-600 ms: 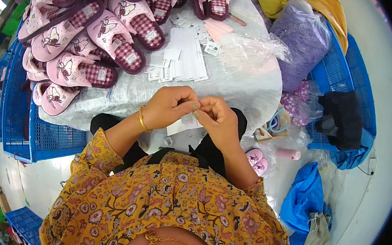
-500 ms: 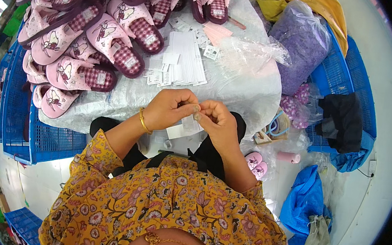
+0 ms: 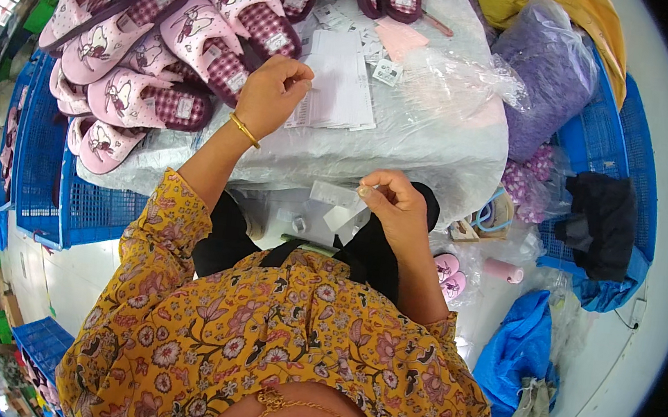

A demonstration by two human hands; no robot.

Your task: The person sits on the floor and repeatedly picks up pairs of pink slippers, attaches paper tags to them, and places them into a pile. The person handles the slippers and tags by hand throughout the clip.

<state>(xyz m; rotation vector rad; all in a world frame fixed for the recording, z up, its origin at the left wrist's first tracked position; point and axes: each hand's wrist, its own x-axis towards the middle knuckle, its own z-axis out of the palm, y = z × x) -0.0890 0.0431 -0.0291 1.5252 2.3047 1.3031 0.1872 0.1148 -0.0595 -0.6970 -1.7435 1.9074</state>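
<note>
My right hand (image 3: 395, 211) is closed in a pinch, thumb against fingers, on the edge of some white paper tags (image 3: 332, 194) that hang over my lap, just off the table's front edge. My left hand (image 3: 273, 94) is raised over the table between the pink slippers (image 3: 217, 59) and a stack of white paper tags (image 3: 337, 93). Its fingers are curled together; whatever they may hold is too small to make out. The slippers have dark checked insoles with small white labels.
A plastic-covered table (image 3: 407, 147) carries a heap of slippers on the left and clear plastic bags (image 3: 463, 83) on the right. Blue crates (image 3: 103, 207) flank it. A purple bag (image 3: 544, 59) bulges at the right, and a pink slipper pair (image 3: 448, 275) lies below.
My hands were together over the tags. The left hand has let go and moved up and left toward the slippers; the right moved slightly right, keeping the tags. The view shifted a little.
</note>
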